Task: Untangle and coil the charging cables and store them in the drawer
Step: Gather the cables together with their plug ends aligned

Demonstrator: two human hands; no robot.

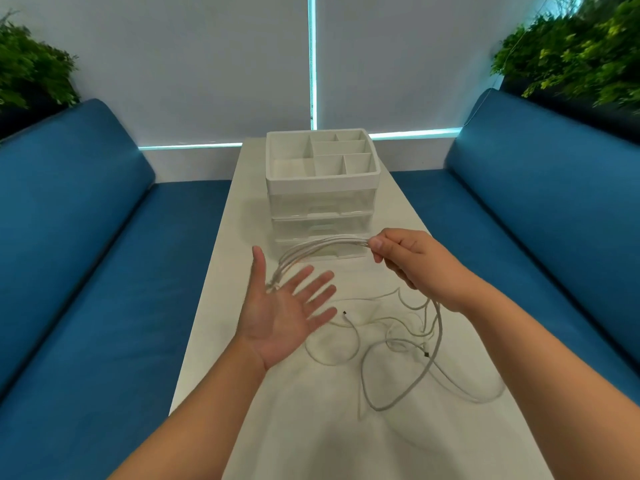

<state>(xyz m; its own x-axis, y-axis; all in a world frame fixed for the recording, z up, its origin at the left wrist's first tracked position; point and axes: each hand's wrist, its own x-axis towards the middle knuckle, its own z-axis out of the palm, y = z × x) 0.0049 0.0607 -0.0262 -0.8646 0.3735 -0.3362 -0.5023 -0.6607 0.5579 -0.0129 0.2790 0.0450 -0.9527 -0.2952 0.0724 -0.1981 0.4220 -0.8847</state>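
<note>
Cable bundle: light, limp, tangle-prone.
Right hand (412,261) pinches gathered white charging cables (322,244); slack trails below its wrist. Left hand (284,306) open, fingers spread, beneath strand ends. Regrip near the pinch; closed drawer (322,204) lies beyond.

No readable text, label or brand shows anywhere, though fine print may be blurred.

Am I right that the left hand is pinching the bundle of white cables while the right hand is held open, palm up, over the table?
Not quite: the hands are swapped. The head view shows the right hand pinching the cables, and the left hand open, palm up, over the table.
</note>
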